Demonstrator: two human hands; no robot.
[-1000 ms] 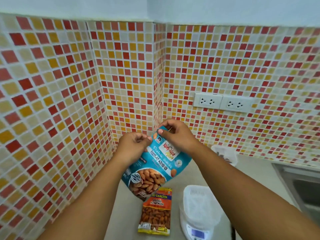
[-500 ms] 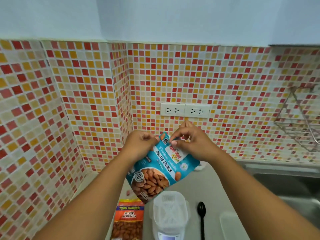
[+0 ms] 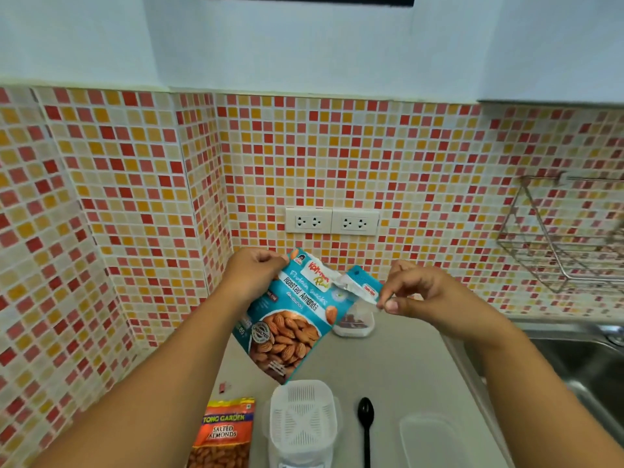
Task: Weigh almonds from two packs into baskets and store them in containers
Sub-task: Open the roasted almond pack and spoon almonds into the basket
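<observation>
I hold a blue pack of roasted almonds up over the counter. My left hand pinches its top left corner. My right hand pinches the torn-off top strip, which hangs to the right, still joined to the pack. Below, an orange pack of salted almonds lies flat on the counter. A white slotted basket stands on a scale at the bottom edge, right of the orange pack. A clear lidded container sits further right.
A black spoon lies between basket and container. A small clear tub with dark contents stands behind the blue pack. The sink opens at the right. A wire rack hangs on the tiled wall. Tiled walls close the left and back.
My right hand has torn the blue pack's top strip and pulled it to the right. The camera view has tilted up and shifted right, showing the sink and rack.
</observation>
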